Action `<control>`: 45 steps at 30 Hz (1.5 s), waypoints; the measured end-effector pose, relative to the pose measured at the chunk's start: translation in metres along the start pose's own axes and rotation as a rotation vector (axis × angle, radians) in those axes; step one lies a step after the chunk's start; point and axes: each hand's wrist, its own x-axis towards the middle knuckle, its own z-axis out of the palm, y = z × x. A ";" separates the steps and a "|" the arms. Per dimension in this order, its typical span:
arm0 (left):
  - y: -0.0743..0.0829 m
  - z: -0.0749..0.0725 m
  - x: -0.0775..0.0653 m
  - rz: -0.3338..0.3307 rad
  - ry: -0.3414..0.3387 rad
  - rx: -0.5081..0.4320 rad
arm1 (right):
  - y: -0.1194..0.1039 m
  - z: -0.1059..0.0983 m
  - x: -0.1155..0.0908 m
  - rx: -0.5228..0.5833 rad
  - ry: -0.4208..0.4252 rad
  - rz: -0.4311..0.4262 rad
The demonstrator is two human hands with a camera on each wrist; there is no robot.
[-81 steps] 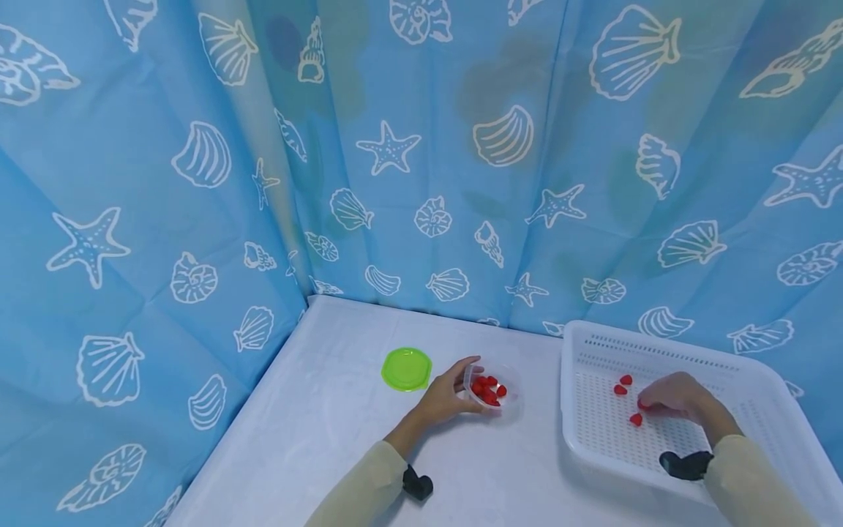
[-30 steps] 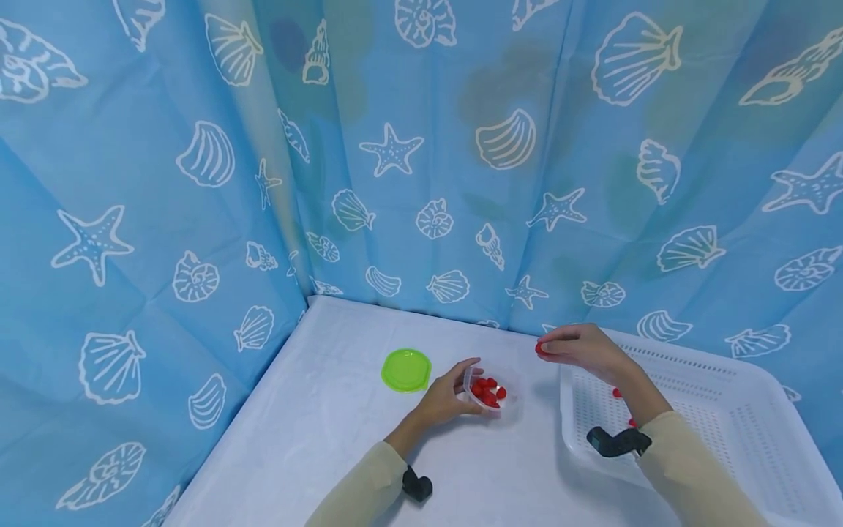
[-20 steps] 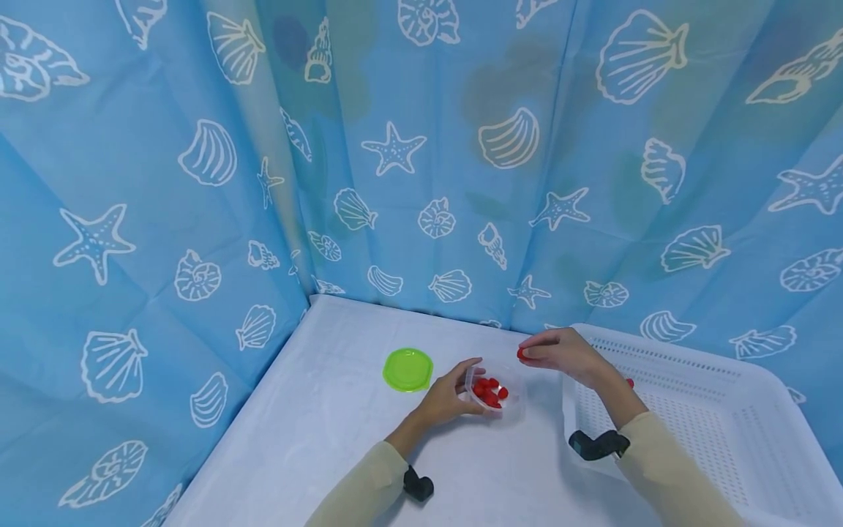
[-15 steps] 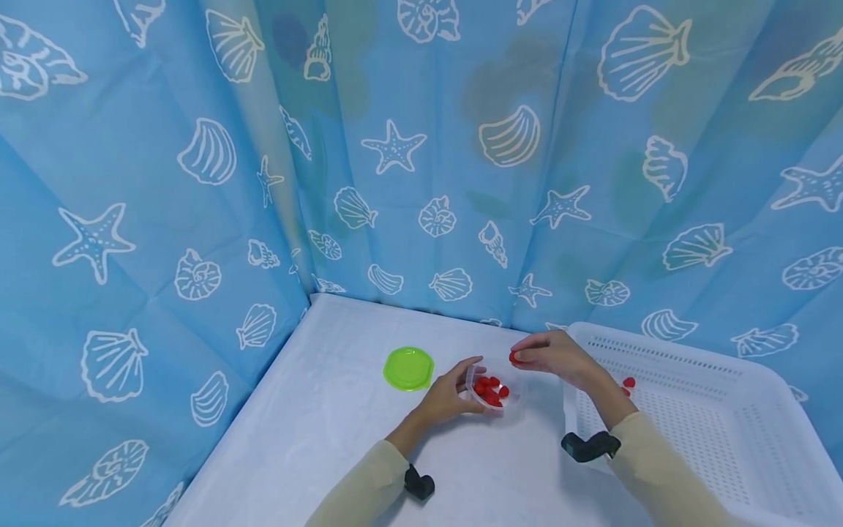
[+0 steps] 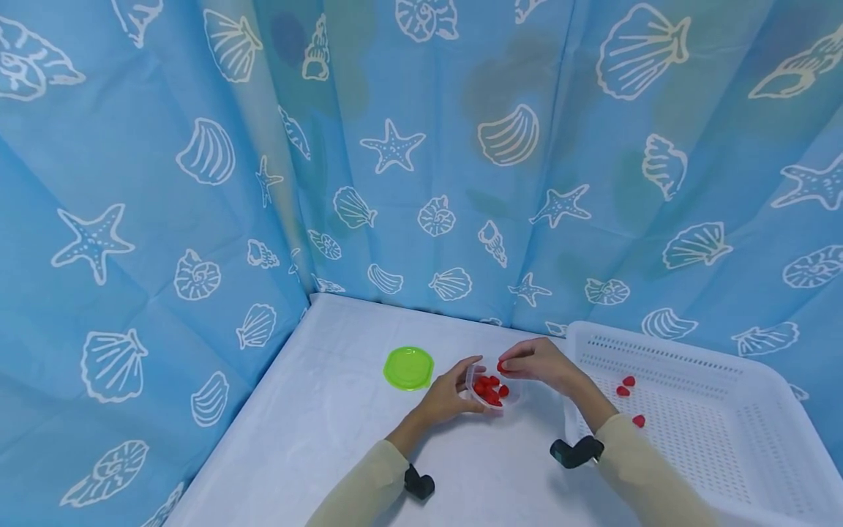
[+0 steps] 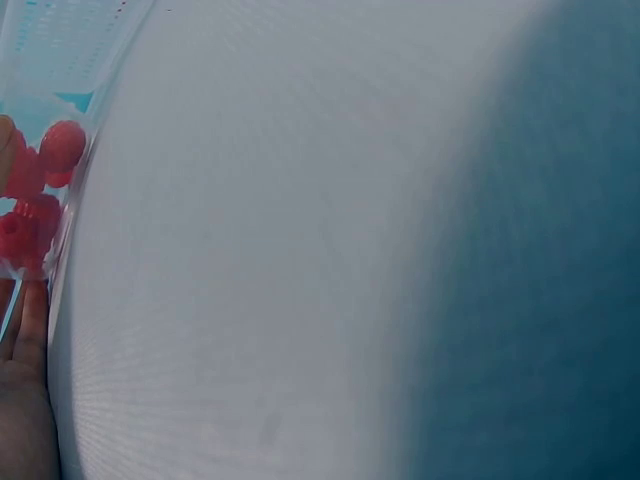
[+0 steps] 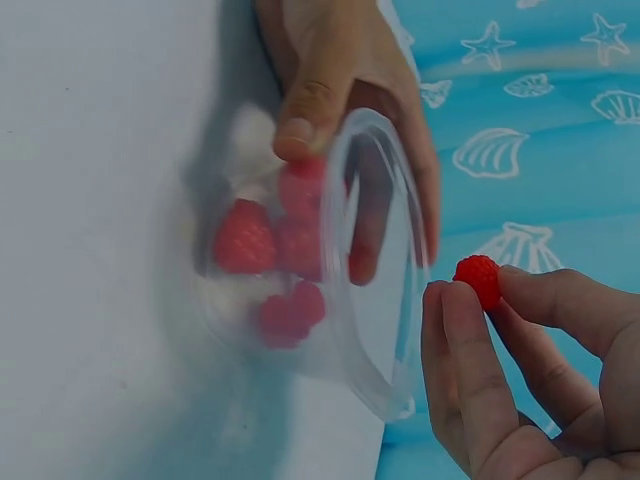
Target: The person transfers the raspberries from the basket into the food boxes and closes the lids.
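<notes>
My left hand (image 5: 444, 399) grips a clear plastic tub (image 7: 350, 335) by its side, thumb and fingers around the wall. The tub is tilted on the white table, and several red raspberries (image 5: 489, 391) lie inside it. At the tub's opening, my right hand (image 5: 543, 366) pinches one raspberry (image 7: 478, 282) between thumb and fingertips. The right wrist view shows this raspberry just outside the rim. Only part of the left hand (image 6: 25, 400) and some raspberries (image 6: 35, 215) appear at the left edge of the left wrist view.
On the right stands a white perforated basket (image 5: 691, 355) with three raspberries (image 5: 639, 421) on its floor. A green lid (image 5: 408, 368) lies flat on the table, left of the tub. Behind the table (image 5: 342, 410) hangs a blue curtain (image 5: 448, 176) with shell prints.
My right hand has picked a raspberry from the basket and carried it left to the tub's opening. The left hand and the tub have stayed in place.
</notes>
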 end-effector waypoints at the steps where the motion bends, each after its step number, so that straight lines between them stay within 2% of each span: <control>1: 0.000 0.000 0.000 0.000 0.003 0.001 | 0.000 0.002 0.000 -0.009 -0.003 -0.007; 11: -0.001 0.000 0.000 0.008 -0.002 0.000 | 0.004 0.015 0.003 -0.062 0.042 0.034; 19: 0.002 -0.001 -0.001 0.014 -0.003 -0.007 | 0.000 0.018 0.005 -0.148 0.056 0.062; 25: 0.002 -0.001 -0.002 0.005 0.005 0.000 | -0.005 0.013 0.000 -0.110 0.054 0.046; 31: 0.002 0.000 -0.001 0.014 0.006 0.022 | -0.015 -0.011 -0.014 -0.065 0.039 -0.025; 37: 0.004 0.001 0.000 0.008 0.008 0.026 | -0.021 -0.052 -0.030 -0.056 0.050 -0.048; 41: 0.003 0.001 0.000 0.011 0.008 0.023 | -0.011 -0.078 -0.040 -0.079 0.076 -0.036; 45: 0.001 0.001 0.000 0.000 0.014 0.010 | 0.005 -0.097 -0.048 -0.146 0.121 -0.007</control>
